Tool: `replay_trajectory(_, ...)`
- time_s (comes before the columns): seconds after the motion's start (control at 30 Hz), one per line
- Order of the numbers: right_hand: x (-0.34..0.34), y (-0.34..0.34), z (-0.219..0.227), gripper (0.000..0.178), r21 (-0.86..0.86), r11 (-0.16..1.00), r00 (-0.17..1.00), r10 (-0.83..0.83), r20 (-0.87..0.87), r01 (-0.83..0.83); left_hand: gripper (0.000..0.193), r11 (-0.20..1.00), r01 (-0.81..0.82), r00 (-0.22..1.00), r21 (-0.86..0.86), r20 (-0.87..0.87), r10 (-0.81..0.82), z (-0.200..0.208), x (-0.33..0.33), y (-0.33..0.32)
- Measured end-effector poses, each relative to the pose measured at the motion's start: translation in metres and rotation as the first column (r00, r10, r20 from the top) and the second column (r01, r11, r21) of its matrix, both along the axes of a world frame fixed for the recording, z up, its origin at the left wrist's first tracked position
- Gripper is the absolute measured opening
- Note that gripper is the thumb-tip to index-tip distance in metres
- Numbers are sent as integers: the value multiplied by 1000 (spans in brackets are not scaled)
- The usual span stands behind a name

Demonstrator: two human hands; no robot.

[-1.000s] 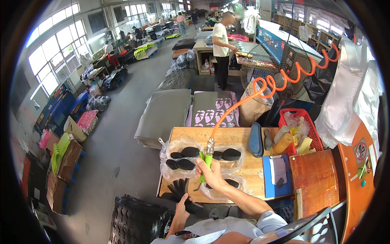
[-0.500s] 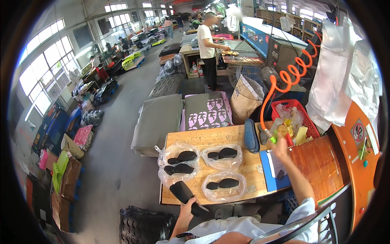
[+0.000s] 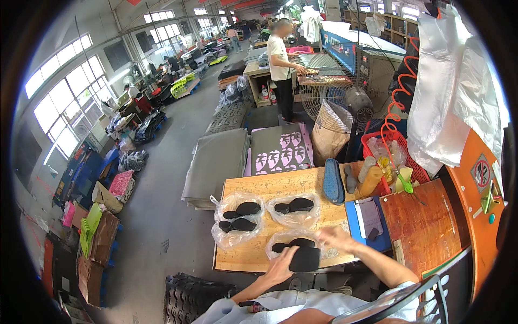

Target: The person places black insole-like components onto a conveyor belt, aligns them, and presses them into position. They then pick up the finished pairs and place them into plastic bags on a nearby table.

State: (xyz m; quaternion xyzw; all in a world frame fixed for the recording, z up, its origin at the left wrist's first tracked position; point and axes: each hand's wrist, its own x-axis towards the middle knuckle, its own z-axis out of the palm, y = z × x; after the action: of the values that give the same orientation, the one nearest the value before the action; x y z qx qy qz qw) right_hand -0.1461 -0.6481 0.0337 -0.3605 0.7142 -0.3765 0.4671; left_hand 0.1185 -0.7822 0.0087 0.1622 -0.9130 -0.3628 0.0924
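Note:
My left hand is closed on a black shoe insole, held flat over the front edge of the wooden table. My right hand hovers just right of it, bent and blurred, so its fingers are hard to read. Behind the insole lies an open clear plastic bag with black insoles on it, partly covered by my left hand and the held insole. More such insoles rest on a bag at back centre and on bags at the left.
A green air blow gun on an orange coiled hose lies by a red basket. Nearby are a blue sole, a bottle and a blue clipboard. Sheet stacks and a fan stand beyond; a person works there.
My right hand has let go of the air blow gun and come down toward the front of the table. My left hand has carried the insole rightward, in front of the nearest bag.

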Motion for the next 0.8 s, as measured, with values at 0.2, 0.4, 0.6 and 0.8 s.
replay_trajectory(0.2,36,55,13,84,10,977,972,210,108,-212,93,877,423,903,-226,26,-429,21,-54,25)
replay_trajectory(0.4,-1,140,42,71,18,1000,935,-18,-353,26,104,692,682,716,-237,19,-698,44,-142,62)
replay_trajectory(0.6,-50,238,100,53,-135,927,703,-355,-616,350,109,437,840,425,-322,-111,-899,80,-280,115)
replay_trajectory(0.8,-81,302,75,41,-247,825,401,-480,-780,509,68,360,827,312,-432,-181,-933,62,-378,187)
